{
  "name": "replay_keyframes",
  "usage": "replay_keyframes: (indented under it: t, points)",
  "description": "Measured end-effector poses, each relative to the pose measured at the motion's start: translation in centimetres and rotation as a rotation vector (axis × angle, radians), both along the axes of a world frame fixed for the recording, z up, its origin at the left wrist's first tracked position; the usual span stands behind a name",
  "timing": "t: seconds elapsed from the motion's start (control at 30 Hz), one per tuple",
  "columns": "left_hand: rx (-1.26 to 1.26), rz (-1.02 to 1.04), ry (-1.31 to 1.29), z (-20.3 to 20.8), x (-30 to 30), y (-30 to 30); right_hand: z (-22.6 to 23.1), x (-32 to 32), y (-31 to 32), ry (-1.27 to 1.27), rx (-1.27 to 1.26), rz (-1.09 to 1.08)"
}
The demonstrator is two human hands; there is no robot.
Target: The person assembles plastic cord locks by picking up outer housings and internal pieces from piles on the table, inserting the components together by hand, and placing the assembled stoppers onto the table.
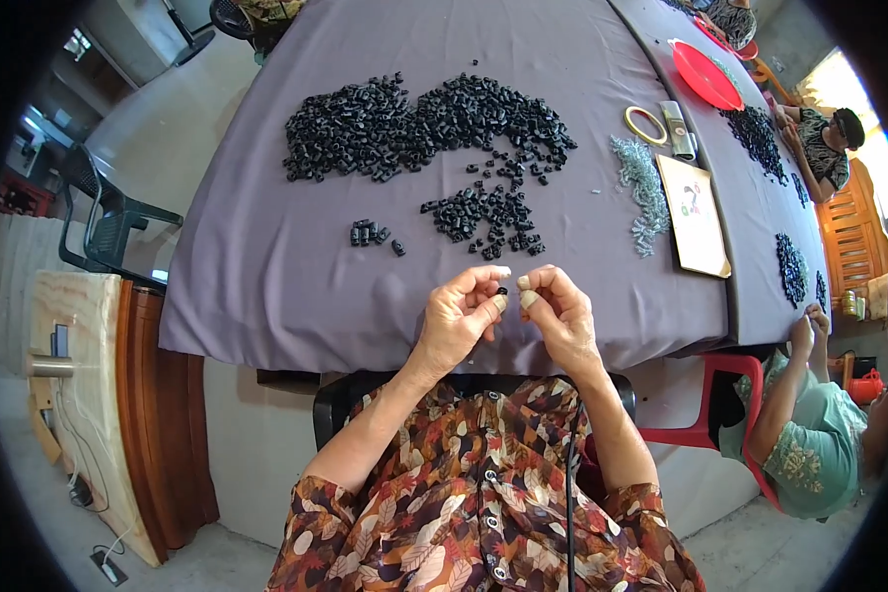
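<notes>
Close to the table's near edge, my left hand (462,314) pinches a small black plastic piece (502,291) between thumb and fingers. My right hand (562,314) faces it just to the right, thumb and fingertips pressed together; anything in that pinch is too small to make out. Pale coverings wrap several fingertips. Beyond my hands lies a small heap of similar black pieces (479,217). Farther back spreads a large pile of them (350,128). To the left of the small heap, a few pieces sit in a separate cluster (368,234).
A grey-purple cloth (266,286) covers the table. On the right are small clear pieces (641,192), a yellow tape roll (644,125), a flat tan board (696,217) and a red basin (707,75). Other people work along the right side; a dark chair (109,212) stands left.
</notes>
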State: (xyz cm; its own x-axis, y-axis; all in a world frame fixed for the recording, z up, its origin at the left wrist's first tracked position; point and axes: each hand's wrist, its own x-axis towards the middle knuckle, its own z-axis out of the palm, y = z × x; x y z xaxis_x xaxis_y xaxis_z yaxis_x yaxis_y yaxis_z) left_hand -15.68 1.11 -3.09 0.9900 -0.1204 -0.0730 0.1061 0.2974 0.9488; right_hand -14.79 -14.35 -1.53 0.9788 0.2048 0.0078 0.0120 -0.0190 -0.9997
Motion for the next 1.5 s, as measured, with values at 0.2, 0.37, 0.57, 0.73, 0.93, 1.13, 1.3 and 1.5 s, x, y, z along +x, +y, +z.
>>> replay_keyframes:
  t: [0.2,0.37,0.57,0.73,0.93,1.13,1.3,1.5]
  points:
    - [0.119,0.0,-0.033,-0.4,-0.2,-0.1,0.0,0.2,0.0,-0.028,-0.086,0.035]
    - [0.223,-0.004,-0.048,-0.5,-0.3,-0.2,-0.1,0.5,-0.4,-0.117,-0.233,0.077]
    - [0.226,0.012,-0.103,-0.9,-0.3,0.0,0.8,0.9,-0.9,-0.019,-0.288,0.178]
    - [0.391,-0.022,-0.326,-0.9,0.1,1.0,0.9,1.9,-0.2,0.25,-0.051,0.206]
    - [0.236,0.096,-0.156,-0.2,0.6,2.5,0.6,2.9,1.0,0.113,-0.19,0.109]
    - [0.155,0.144,-0.032,-0.5,1.1,3.4,-0.4,4.7,2.4,-0.48,-0.701,0.052]
    - [0.149,0.124,-0.041,-0.7,1.0,3.5,-0.6,4.5,2.9,-0.605,-0.791,0.05]
    - [0.146,0.119,-0.049,-0.3,1.0,3.3,-0.9,3.8,2.1,-0.56,-0.596,0.032]
